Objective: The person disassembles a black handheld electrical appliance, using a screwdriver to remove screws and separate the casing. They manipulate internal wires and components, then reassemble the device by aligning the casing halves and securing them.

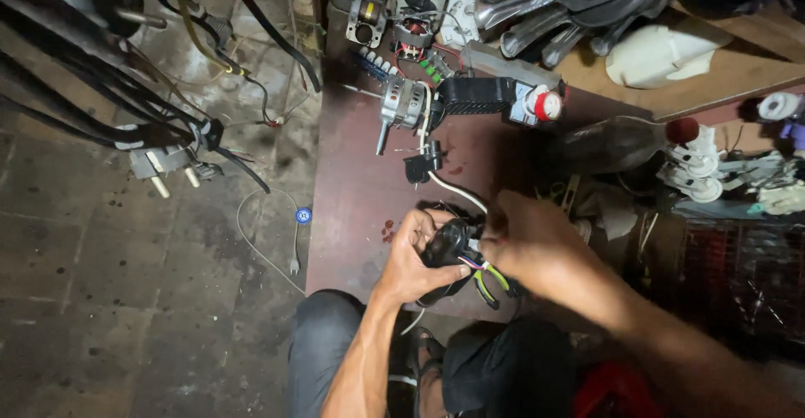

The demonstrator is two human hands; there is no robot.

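Hands meet low over the reddish-brown worktop (352, 208): the left hand (415, 259) clenches around a small black motor part (449, 244), cupping it from below, while the right hand (528, 246) grips green-handled pliers (490, 282) against its coloured wires. Thin leads could tear or be nicked if the pliers bite too hard, and the white cable (457, 192) trailing to a metal motor (402, 106) might tug that off balance. Clutter crowds the far edge; dark hoses (75, 112) hang left.
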